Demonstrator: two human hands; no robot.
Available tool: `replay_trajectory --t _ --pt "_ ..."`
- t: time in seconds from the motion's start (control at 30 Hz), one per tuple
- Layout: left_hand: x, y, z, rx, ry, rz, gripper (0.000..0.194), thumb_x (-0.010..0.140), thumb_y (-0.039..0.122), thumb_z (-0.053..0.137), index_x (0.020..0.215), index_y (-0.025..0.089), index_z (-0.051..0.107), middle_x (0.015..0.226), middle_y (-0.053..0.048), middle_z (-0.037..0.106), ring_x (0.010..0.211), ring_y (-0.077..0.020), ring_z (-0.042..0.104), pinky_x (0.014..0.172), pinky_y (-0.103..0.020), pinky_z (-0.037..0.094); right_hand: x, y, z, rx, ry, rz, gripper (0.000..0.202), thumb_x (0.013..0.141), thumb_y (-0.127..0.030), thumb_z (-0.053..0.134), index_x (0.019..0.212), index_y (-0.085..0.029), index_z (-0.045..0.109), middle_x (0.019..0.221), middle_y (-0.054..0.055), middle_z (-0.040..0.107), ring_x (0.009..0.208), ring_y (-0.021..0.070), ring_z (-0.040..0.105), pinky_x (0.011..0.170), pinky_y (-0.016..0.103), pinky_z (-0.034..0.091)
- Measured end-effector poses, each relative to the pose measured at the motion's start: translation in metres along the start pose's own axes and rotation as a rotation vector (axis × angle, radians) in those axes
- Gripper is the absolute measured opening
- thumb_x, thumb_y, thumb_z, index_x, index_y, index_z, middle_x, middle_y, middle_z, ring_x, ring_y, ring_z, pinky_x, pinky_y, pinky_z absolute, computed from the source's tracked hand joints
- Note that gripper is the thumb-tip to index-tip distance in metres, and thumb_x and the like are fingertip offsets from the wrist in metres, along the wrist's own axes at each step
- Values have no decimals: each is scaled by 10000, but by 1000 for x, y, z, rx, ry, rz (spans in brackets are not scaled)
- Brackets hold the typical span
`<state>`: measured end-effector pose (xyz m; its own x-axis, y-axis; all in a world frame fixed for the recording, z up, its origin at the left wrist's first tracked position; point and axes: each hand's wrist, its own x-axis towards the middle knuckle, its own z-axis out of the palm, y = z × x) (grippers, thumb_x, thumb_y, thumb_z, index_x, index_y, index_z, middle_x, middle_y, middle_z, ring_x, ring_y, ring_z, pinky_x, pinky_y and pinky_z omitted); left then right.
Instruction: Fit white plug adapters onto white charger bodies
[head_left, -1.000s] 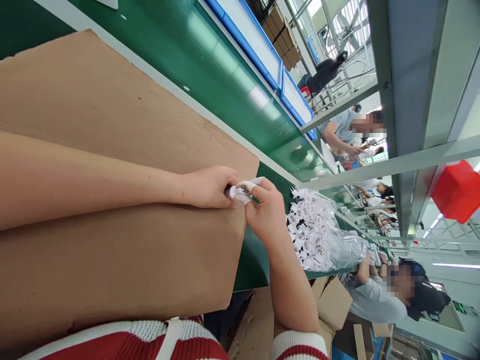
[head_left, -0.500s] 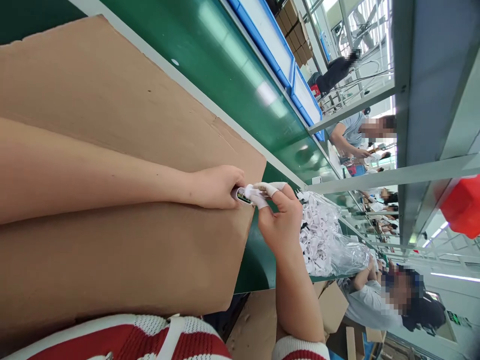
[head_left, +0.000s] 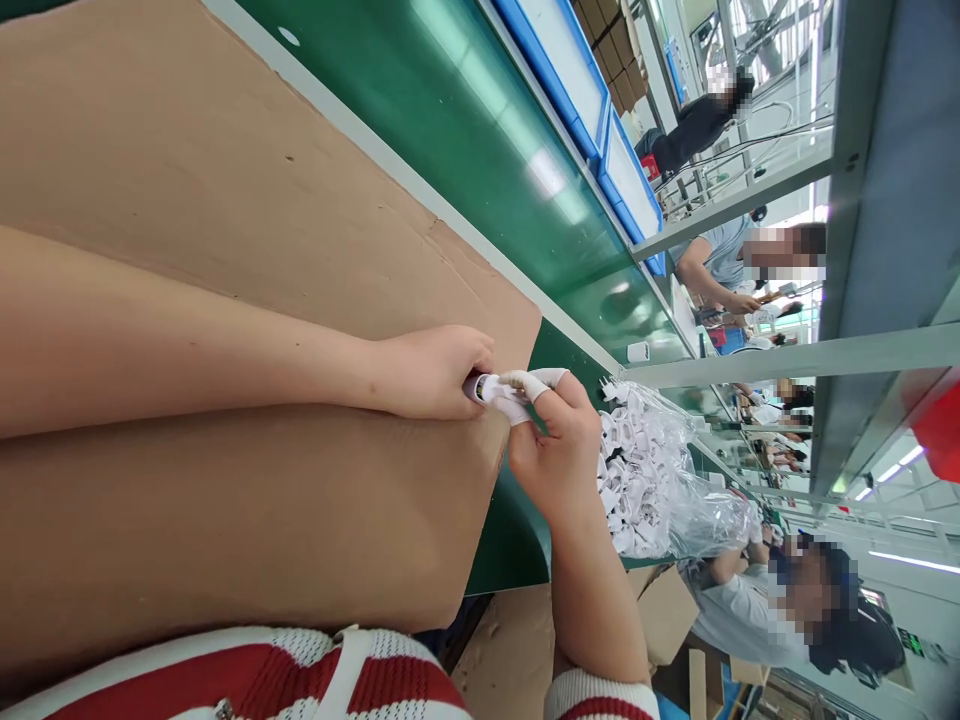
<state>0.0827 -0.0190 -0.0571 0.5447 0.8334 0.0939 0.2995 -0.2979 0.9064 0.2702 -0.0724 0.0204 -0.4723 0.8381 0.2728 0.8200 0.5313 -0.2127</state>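
Observation:
My left hand (head_left: 439, 372) is closed around a small white plastic housing (head_left: 472, 388), most of it hidden in the palm. Its oval open end faces my right hand (head_left: 559, 430), with a bit of green inside. White finger covers sit on my right fingertips, which pinch a small white plastic piece (head_left: 493, 388) against that open end. Whether the piece sits inside the housing or only touches it, I cannot tell. Both hands are over the right end of a brown cardboard sheet (head_left: 300, 510).
Beyond my right hand, a clear plastic bag (head_left: 712, 515) holds many white plastic parts (head_left: 634, 470). A small white block (head_left: 637, 352) lies on the green bench (head_left: 480, 150). Blue-rimmed trays (head_left: 630, 180) line its far side. Co-workers (head_left: 750, 610) sit along the bench, and metal posts (head_left: 750, 360) cross the view.
My right hand has brought the white piece closer onto the housing's open end, so less green shows inside. The view has shifted slightly.

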Motion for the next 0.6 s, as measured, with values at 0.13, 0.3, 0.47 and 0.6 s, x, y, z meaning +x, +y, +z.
replay_trajectory --t 0.13,0.3,0.47,0.6 --pt "1 0 1 -9 -2 -5 298 749 335 751 600 192 535 817 -47 611 754 -207 564 651 -340 385 2 2 1 19 -38 -15 268 962 -122 584 1082 -233 796 1004 96 709 950 236 703 834 369 612" --pt "0 0 1 -5 10 11 297 752 337 735 599 191 525 800 -44 622 756 -203 572 652 -332 396 3 1 1 30 -20 -7 269 981 -140 584 1124 -240 789 1003 96 710 931 236 694 825 377 605" --pt "1 -3 4 -21 27 19 255 743 333 728 615 192 558 813 -37 645 779 -203 588 661 -326 410 2 0 2 17 -56 -19 282 936 -87 588 1074 -246 775 984 89 669 918 237 671 804 371 586" --pt "1 -4 5 -2 9 15 264 738 297 716 588 188 528 811 -40 638 768 -199 583 649 -328 399 4 0 3 -50 -57 -44 243 876 -48 578 917 -228 736 932 85 623 882 238 624 751 356 542"
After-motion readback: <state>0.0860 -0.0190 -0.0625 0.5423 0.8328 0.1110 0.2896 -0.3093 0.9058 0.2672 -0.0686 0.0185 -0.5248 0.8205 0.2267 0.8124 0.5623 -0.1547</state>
